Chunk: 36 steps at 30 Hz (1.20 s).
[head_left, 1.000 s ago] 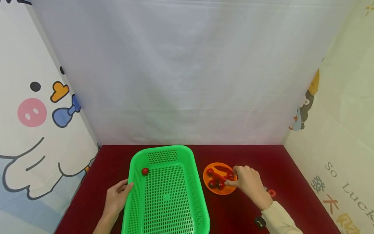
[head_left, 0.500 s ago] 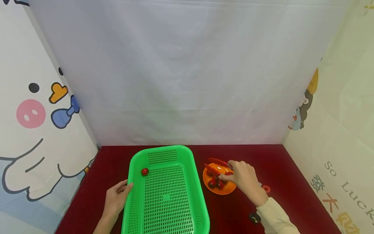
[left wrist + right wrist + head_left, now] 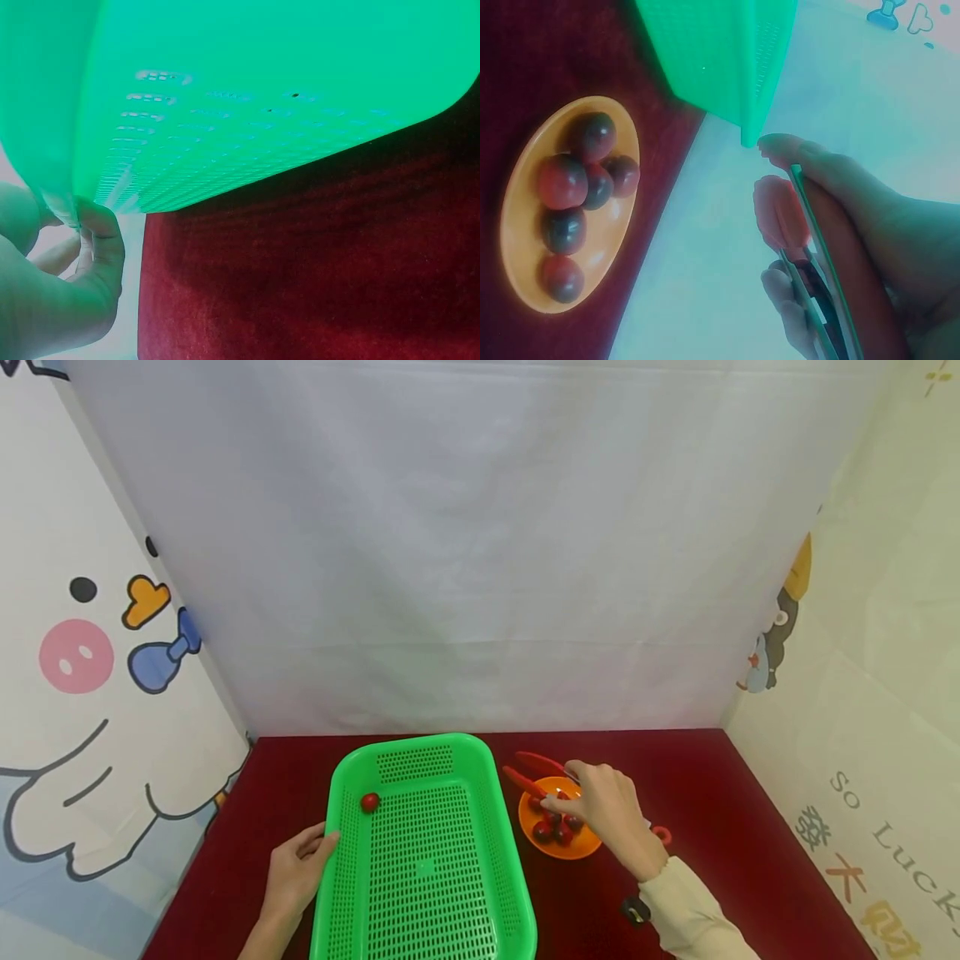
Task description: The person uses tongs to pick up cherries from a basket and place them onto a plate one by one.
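Note:
My left hand [image 3: 294, 868] pinches the left rim of a green plastic basket [image 3: 416, 743]; in the left wrist view thumb and fingers close over its edge. One red cherry tomato [image 3: 370, 802] lies in the basket's upper left. With my right hand [image 3: 606, 802] I grip red-tipped tongs [image 3: 542, 763], raised over an orange plate [image 3: 567, 855]. Their tips point left toward the basket, spread apart, with nothing seen between them. Several dark red cherry tomatoes [image 3: 562, 182] remain grouped on the plate in the right wrist view.
A dark red cloth [image 3: 697, 785] covers the table. Behind it hangs a white curtain [image 3: 480, 568]. Printed sheets [image 3: 862, 735] stand at both sides. The tongs' red end ring [image 3: 662, 835] sticks out behind my right wrist.
My right hand has lifted the tongs off the tomatoes and carried them up and left toward the basket. The left hand keeps its hold on the rim.

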Tool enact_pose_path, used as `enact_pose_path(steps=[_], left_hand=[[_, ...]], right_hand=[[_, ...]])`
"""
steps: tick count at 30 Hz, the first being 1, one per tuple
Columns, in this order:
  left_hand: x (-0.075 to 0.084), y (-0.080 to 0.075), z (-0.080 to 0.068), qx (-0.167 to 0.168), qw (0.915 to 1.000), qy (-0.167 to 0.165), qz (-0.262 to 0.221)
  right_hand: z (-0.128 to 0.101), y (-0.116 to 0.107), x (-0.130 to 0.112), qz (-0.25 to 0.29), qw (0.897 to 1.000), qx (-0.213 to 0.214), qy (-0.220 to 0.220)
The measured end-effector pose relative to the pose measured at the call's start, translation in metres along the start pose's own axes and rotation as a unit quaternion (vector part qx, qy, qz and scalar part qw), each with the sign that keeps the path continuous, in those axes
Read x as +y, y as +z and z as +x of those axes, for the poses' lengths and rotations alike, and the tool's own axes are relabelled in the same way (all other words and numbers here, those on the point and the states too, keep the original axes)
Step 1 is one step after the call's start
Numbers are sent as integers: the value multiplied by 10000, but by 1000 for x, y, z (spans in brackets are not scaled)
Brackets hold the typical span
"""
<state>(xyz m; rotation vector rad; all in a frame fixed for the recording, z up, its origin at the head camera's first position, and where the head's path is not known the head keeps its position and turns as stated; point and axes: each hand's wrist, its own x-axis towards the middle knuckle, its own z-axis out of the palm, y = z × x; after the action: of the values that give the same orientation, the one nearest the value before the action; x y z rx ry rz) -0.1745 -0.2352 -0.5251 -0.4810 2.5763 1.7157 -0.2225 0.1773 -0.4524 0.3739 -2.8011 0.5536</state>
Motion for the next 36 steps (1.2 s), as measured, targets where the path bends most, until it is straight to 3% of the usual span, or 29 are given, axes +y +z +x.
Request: enact_pose_path(steps=[21,36], left_hand=[[-1,0,2,-27,9999,107,26],[-2,-1,4,-74,10000,-39,38]], right_hand=[[18,19,-29,119,9987,331,-366],[29,32,-49,219,9969,302,-700]])
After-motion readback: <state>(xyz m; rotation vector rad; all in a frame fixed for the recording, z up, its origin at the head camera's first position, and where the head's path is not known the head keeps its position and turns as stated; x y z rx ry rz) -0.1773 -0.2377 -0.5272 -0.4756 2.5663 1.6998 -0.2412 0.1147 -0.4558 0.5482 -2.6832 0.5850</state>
